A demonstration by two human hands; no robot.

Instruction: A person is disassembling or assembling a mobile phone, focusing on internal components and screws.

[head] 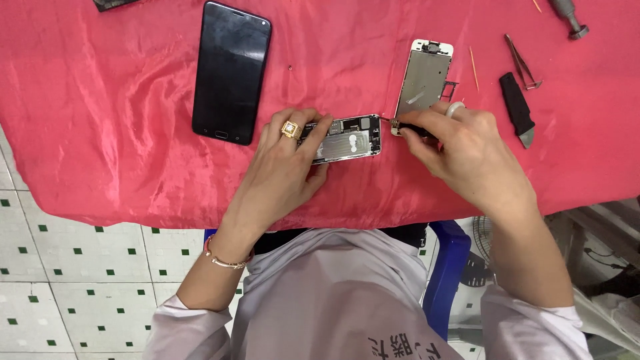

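An opened phone body (350, 139) with its circuit boards exposed lies on the red cloth (120, 133). My left hand (287, 167), wearing a gold ring, grips its left end and holds it steady. My right hand (467, 150), with a white ring, pinches a thin dark-handled tool (408, 127) whose tip touches the phone body's top right corner. Just behind my right hand lies the detached screen panel (425, 77), metal back facing up.
A black smartphone (231, 72) lies face up at the left. Tweezers (521, 63), a black pry tool (517, 107), a thin orange stick (473, 67) and a grey screwdriver handle (570, 17) lie at the right. A blue stool (443, 267) and tiled floor show below the table edge.
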